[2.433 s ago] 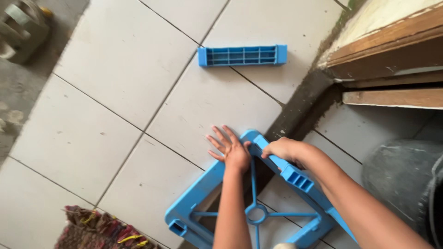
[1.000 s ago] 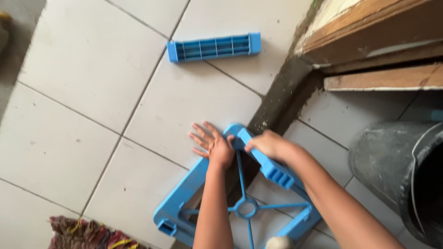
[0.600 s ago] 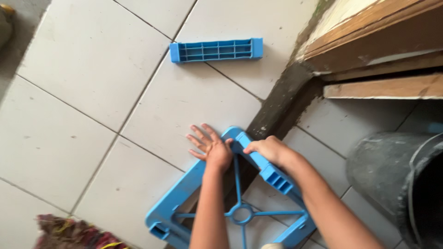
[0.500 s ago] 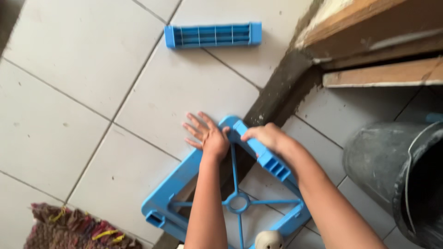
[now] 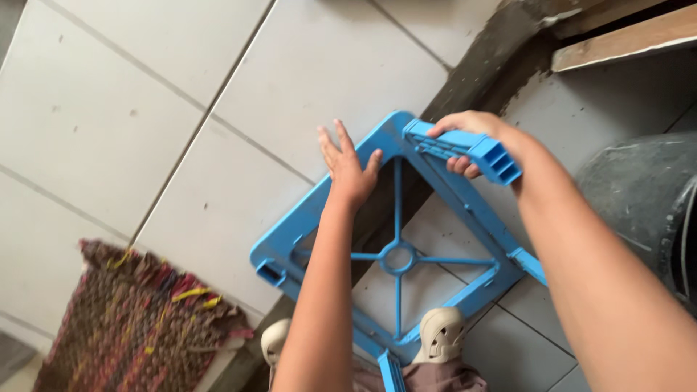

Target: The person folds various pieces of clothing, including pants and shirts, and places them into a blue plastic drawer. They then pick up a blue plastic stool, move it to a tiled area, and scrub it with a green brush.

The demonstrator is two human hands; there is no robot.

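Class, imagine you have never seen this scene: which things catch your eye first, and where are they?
A bright blue plastic frame lies on the white tiled floor, mid-picture. The left hand presses its top corner while the right hand grips a blue ribbed bar there. A woven rug sits bottom left.

Frame (image 5: pixel 305 225) lies on the floor (image 5: pixel 145 109); rug (image 5: pixel 131 319) left, perhaps a bucket (image 5: pixel 646 203) right.

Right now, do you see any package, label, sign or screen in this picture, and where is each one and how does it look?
None in view: no package, label, sign or screen.
Only plain things show: a blue plastic frame on the tiled floor, a blue leg in the right hand, the left hand on the frame, a woven rug and a grey bucket.
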